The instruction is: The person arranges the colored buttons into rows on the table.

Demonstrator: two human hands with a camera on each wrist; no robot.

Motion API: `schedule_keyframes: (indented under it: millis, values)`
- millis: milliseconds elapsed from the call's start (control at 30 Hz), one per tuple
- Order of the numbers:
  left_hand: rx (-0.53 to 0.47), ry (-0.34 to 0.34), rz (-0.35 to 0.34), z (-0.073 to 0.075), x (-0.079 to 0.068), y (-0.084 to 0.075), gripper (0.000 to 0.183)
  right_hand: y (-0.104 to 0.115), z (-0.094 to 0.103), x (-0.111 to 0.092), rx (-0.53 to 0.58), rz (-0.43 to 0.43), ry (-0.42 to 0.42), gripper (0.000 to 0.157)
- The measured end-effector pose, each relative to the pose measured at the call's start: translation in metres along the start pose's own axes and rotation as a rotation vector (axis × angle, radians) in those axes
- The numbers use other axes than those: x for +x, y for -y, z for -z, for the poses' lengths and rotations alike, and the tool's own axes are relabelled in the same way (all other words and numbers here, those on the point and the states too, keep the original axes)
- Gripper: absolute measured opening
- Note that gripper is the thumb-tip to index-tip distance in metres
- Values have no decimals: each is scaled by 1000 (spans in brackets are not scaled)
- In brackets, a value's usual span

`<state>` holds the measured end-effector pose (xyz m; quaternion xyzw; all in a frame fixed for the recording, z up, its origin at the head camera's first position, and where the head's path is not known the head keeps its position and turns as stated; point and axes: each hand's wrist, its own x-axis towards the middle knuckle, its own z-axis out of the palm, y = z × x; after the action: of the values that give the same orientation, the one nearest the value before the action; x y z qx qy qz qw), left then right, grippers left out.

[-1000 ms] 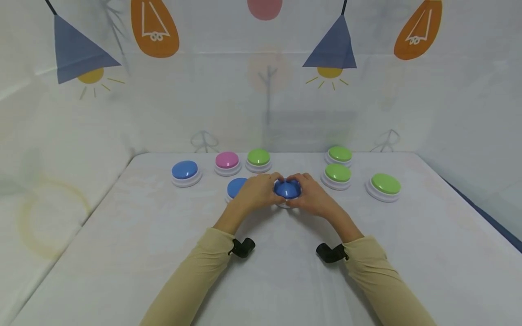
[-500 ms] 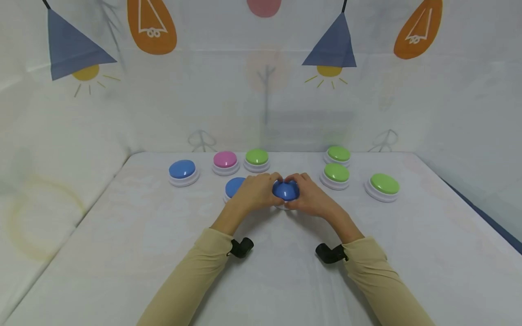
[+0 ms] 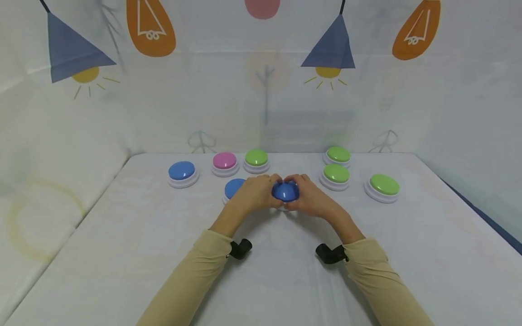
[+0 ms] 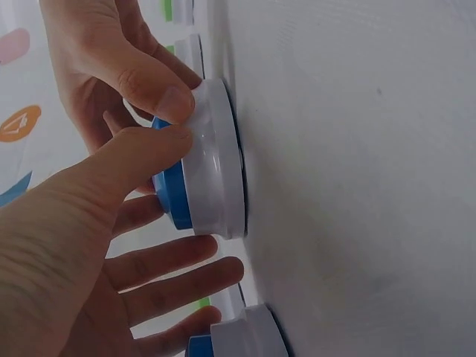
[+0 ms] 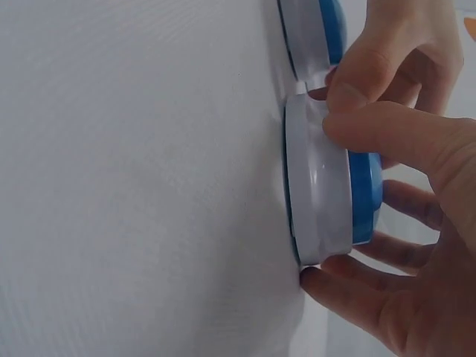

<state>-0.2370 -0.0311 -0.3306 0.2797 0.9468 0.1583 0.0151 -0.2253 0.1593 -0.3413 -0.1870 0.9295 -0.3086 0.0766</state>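
Note:
A round push button with a blue dome [image 3: 285, 192] on a white base [image 4: 216, 163] is held between both hands in the middle of the table. My left hand [image 3: 258, 192] grips its left side, thumb on the near side of the base and fingers curling around the far side. From the right, my right hand [image 3: 311, 195] holds it the same way. The two thumbs nearly meet at the base in the wrist views. Its dark underside is right at the tabletop [image 5: 149, 186]. A second blue button [image 3: 233, 187] stands just left, partly hidden behind my left hand.
Farther left stand another blue button [image 3: 181, 172] and a pink button [image 3: 224, 161], with a green button [image 3: 256, 158] beside the pink one. Three more green buttons [image 3: 336, 174] stand to the right. A white printed cloth [image 3: 204, 99] rises behind the table.
The head view has shifted slightly. Both hands keep their grip on the blue button, whose dome shows a little more fully between the fingers. The other buttons stay in place.

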Motion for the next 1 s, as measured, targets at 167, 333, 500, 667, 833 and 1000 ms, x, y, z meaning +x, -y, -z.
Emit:
schedule_keyframes:
  millis: [167, 333, 500, 667, 833, 1000]
  values:
    - [4, -13, -17, 0, 1, 2, 59, 1, 1, 0, 5, 17, -2, 71]
    - [16, -18, -26, -1, 2, 2, 60, 1, 2, -1, 7, 24, -4, 70]
    - [11, -21, -25, -1, 0, 0, 60, -1, 3, -4, 20, 28, -5, 69]
    - [24, -28, -19, -1, -1, -2, 63, -2, 5, -5, 27, 31, 6, 69]
    - [28, -39, -20, -3, 0, -3, 65, -5, 8, -5, 18, 11, 7, 70]
    - [29, -45, -37, -7, 2, -6, 68, -7, 14, -8, 20, 10, -2, 71]
